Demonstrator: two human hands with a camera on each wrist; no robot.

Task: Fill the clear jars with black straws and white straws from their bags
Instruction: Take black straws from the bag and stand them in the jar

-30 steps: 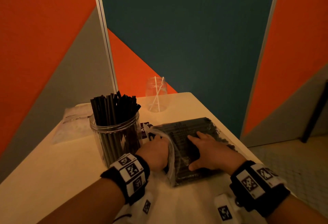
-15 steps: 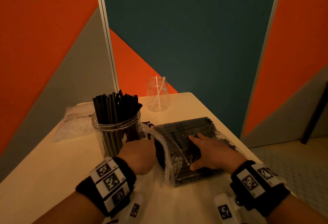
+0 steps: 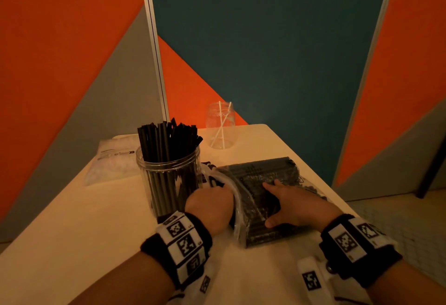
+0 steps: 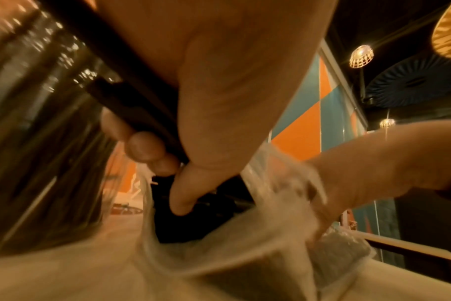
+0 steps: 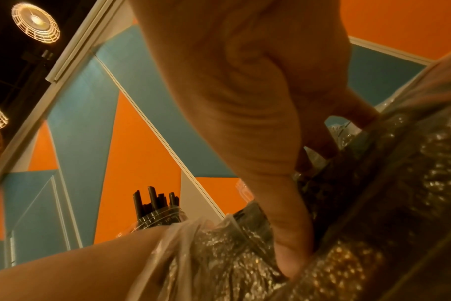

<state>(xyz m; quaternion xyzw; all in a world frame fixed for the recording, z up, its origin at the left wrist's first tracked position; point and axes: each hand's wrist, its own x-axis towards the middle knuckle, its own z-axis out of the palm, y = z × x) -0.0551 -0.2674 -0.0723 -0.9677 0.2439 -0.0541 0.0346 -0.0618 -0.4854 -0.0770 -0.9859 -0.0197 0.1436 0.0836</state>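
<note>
The biggest risk from here sits at the bag's mouth: the left hand holds a small bunch of black straws with its thumb and curled fingers clamped round them, and if it draws them out crooked they may catch on the loose plastic lip and drag the bag toward the table's near edge, or slip free and scatter. The big jar, standing just beside that hand toward the table's middle, is already packed with black straws poking above its rim — so a careless swing of the wrist could knock it, and forcing more in could well bend them or push others out. The right hand lies on top of the bag with fingers fairly straight and spread, thumb pressed against the bag's near side; it pins rather than grips, so a hard tug may, I judge, slide the bag from under it. The bag lies near the table's right edge, its open mouth facing the left hand. The small jar stands at the far edge, well apart, with only two white straws in it, and the white-straw bag lies flat by the far-left corner, untouched by either hand — most of that half of the job looks undone.
</note>
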